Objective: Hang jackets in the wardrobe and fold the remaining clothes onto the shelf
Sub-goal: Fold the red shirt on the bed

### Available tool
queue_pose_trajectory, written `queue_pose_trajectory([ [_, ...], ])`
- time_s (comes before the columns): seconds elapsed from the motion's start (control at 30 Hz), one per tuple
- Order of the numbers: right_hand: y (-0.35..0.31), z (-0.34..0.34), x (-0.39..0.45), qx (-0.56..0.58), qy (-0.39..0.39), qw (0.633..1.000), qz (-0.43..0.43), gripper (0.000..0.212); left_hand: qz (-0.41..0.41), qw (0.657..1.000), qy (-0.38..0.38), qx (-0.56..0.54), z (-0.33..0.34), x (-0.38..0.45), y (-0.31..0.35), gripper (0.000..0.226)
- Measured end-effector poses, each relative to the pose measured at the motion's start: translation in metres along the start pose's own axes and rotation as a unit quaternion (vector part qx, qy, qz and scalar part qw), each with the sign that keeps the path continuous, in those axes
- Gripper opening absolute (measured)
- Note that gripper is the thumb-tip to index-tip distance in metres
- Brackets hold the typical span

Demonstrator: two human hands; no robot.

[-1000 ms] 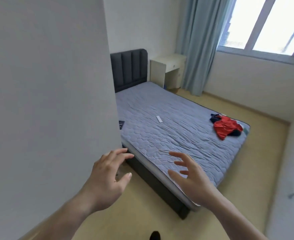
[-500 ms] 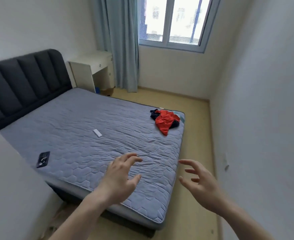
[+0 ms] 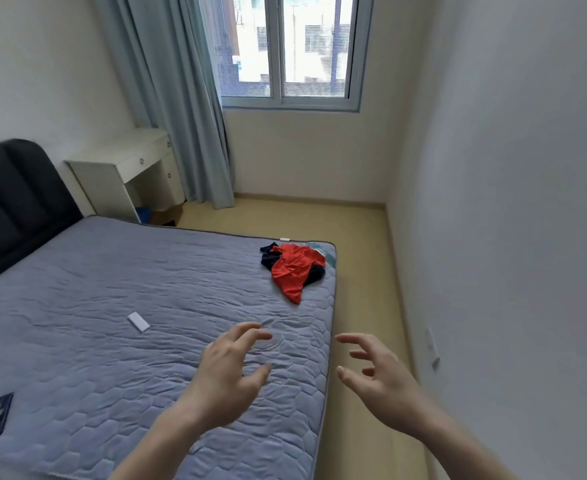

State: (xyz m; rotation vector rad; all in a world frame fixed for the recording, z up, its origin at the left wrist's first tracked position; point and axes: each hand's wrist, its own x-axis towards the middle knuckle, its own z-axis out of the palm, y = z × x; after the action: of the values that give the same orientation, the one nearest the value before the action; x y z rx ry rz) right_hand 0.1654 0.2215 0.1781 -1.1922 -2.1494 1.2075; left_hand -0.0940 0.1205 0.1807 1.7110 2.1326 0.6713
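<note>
both bare forearms reach forward from the bottom edge. the left hand [image 3: 228, 374] and right hand [image 3: 382, 379] hold nothing, fingers spread and loosely bent, palms turned toward each other, apart.

A small heap of clothes [image 3: 294, 270] lies crumpled on the grey quilted mattress [image 3: 112, 341], close to its far right corner, near the right edge. A bright red-orange garment [image 3: 294, 271] is on top, bunched and creased, one end trailing toward the near side. A dark navy piece [image 3: 268, 258] shows beneath it at left and right.
</note>
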Motion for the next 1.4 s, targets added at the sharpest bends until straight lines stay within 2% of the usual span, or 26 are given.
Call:
queue_pose_trajectory([
  [0.3, 0.075, -0.103, 0.151, -0.021, -0.051, 0.998, 0.002, 0.037, -0.097, 0.995, -0.001, -0.016, 0.049, 0.148, 0.028, 0.042],
  [0.47, 0.103, -0.129, 0.236, -0.020, -0.083, 0.996, 0.006, 0.036, -0.136, 0.990, -0.006, -0.032, 0.072, 0.208, 0.024, 0.040],
  [0.7, 0.129, -0.109, 0.364, -0.022, -0.162, 0.986, 0.015, 0.034, -0.211, 0.977, -0.013, -0.038, 0.088, 0.287, -0.033, 0.037],
  [1.0, 0.164, -0.102, 0.515, -0.049, -0.197, 0.976, 0.076, 0.028, -0.266, 0.961, -0.045, -0.063, 0.103, 0.409, -0.095, 0.037],
  [1.17, 0.194, -0.088, 0.596, -0.074, -0.252, 0.958, 0.114, 0.030, -0.307, 0.946, -0.041, -0.090, 0.125, 0.469, -0.123, 0.037],
  [1.3, 0.224, -0.066, 0.671, -0.110, -0.314, 0.935, 0.118, 0.032, -0.374, 0.920, -0.028, -0.115, 0.153, 0.514, -0.148, 0.037],
  [1.4, 0.250, -0.045, 0.731, -0.146, -0.363, 0.914, 0.109, 0.034, -0.443, 0.883, 0.002, -0.156, 0.179, 0.537, -0.161, 0.032],
])
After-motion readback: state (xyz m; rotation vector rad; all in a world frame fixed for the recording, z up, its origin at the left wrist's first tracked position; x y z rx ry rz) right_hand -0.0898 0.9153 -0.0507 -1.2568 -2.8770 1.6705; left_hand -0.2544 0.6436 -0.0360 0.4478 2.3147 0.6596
